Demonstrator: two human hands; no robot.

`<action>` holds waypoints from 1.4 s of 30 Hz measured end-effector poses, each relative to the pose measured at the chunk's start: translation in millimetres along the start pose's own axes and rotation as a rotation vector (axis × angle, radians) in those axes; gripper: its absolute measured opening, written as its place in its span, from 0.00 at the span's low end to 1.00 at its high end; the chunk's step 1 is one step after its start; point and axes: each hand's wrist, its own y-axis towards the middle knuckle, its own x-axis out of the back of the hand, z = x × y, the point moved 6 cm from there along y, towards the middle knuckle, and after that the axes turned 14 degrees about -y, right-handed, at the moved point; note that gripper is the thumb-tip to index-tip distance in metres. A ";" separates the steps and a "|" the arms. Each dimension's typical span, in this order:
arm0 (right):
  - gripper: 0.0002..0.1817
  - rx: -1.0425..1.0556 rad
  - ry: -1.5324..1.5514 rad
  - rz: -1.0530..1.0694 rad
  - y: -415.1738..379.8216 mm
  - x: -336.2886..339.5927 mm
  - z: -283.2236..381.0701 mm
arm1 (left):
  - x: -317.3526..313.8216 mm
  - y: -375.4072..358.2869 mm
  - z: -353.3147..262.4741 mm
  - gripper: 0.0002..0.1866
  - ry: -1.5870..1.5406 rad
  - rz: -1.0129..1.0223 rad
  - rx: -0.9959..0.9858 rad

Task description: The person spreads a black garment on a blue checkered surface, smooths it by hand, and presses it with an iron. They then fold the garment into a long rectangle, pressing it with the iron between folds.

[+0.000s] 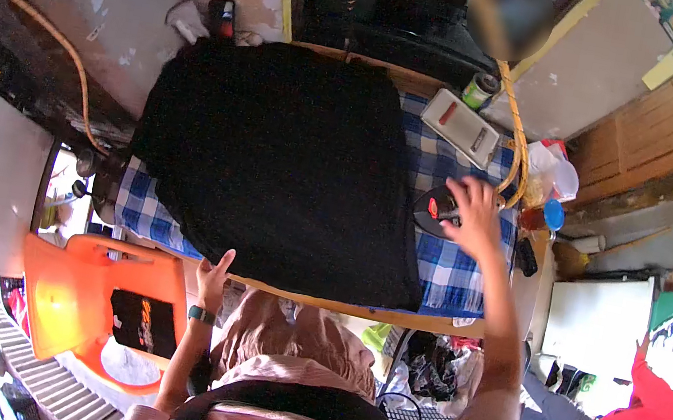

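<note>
A black cloth (281, 164), probably a garment, lies spread over a blue and white checked cloth (447, 274) on the table. My right hand (476, 221) is curled round the handle of a dark clothes iron (430, 212), which rests on the checked cloth just right of the black one. An orange-yellow cord (514, 106) runs down close to the iron. Near the front edge of the table is my left hand (213, 276), thumb raised apart from the fingers, beside the lower edge of the black cloth. Nothing shows in it.
Behind the iron lie a white tray-like object (461, 128) and a green can (480, 90). A blue-lidded jar (544, 216) stands at the right. An orange plastic chair (70, 289) is on my left. Another person in a red top (646, 418) is at far right.
</note>
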 end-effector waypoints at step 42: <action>0.34 -0.193 0.403 0.443 -19.8 -58.3 235.4 | 35.8 127.5 -59.7 0.24 -0.716 0.069 0.071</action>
